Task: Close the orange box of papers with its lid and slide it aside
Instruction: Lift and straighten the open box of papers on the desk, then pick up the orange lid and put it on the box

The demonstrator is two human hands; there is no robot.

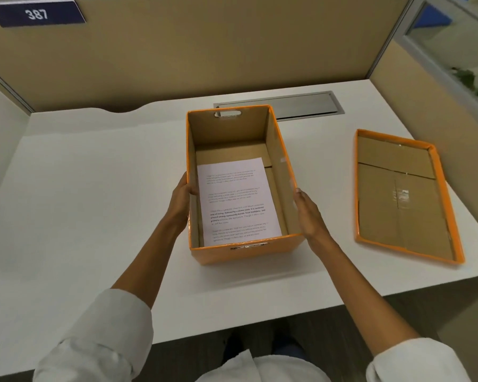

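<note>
Orange box (pixel 246 252) sits open on the surface (pixel 94 188) between my hands: left hand (pixel 181 197) and right hand (pixel 308 216) press its side walls, fingers spread flat. Papers (pixel 238 199) inside. Lid (pixel 403 194) lies beyond my right fingers, apart.

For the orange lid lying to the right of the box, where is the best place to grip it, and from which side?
Probably the long left rim of the lid, approached from the box side by the right hand. The lid lies inside-up on the desk, so its raised rim is exposed for a pinch.
</note>
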